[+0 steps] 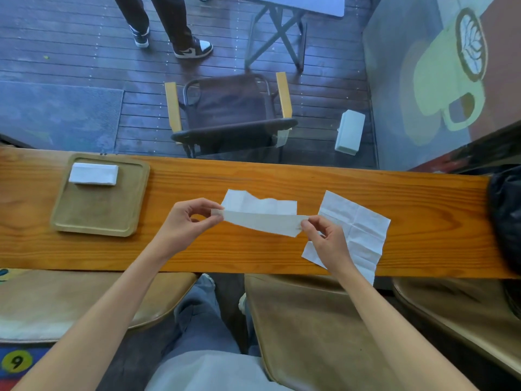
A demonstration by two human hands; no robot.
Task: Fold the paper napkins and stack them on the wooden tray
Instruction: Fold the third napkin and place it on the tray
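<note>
White creased paper napkin [260, 218] half-folded into a long strip, pinched at its ends by left hand [187, 221] and right hand [324, 239], right of the wooden tray [98, 215], one unfolded napkin [356, 232] farther right, one folded stack [93, 173] on the tray's far side, three napkin items, one tray

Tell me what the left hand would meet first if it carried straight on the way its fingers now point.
The left hand pinches the half-folded napkin with fingers pointing right. Going on, it would probably meet the right hand at the napkin's other end, if both are level; depth is unclear.
</note>
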